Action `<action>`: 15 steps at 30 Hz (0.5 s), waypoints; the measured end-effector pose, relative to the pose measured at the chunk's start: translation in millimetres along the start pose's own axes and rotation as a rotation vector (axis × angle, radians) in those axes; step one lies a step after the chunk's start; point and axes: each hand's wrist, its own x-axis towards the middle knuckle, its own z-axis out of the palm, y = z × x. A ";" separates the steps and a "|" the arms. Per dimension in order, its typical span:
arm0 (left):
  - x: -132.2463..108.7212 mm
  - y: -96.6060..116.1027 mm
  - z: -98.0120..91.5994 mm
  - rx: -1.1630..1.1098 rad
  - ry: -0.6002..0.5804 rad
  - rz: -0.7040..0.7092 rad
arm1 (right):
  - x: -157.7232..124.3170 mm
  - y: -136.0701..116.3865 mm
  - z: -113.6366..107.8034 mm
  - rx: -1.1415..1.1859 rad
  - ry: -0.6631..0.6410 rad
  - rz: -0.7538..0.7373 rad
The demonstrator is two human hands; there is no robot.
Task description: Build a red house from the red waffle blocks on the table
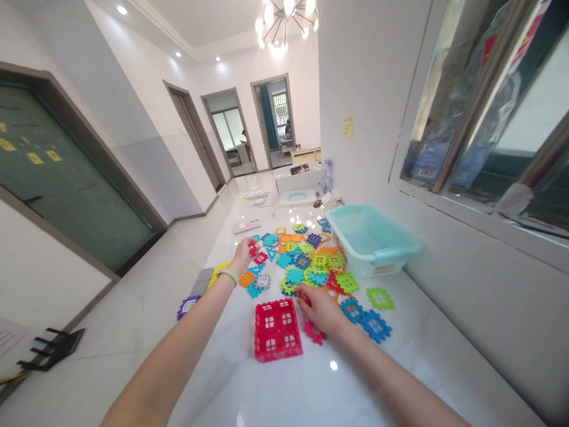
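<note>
A red box built from window tiles (277, 330) stands on the white table (311, 379) in front of me. Behind it lies a scatter of several coloured interlocking tiles (306, 261). My left hand (243, 254) reaches to the left side of the scatter, its fingers closed on a red tile (253, 248). My right hand (319, 308) rests just right of the red box, fingers curled on a red tile (303, 296) at the pile's near edge. Another red tile (315, 333) lies under that wrist.
A pale blue plastic tub (372, 237) stands at the right against the wall. A phone (247, 226), a lid (297, 197) and a white box (299, 177) lie further back. A purple tile (188, 306) and a yellow piece (217, 273) lie at the table's left edge.
</note>
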 end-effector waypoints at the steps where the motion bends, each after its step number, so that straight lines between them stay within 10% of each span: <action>1: 1.5 -0.3 -4.7 0.042 0.008 -0.018 | 0.0 0.4 0.4 -0.005 0.000 0.000; 15: 4.0 -11.7 10.4 0.527 -0.049 0.026 | 8.0 1.7 4.6 -0.126 0.018 0.047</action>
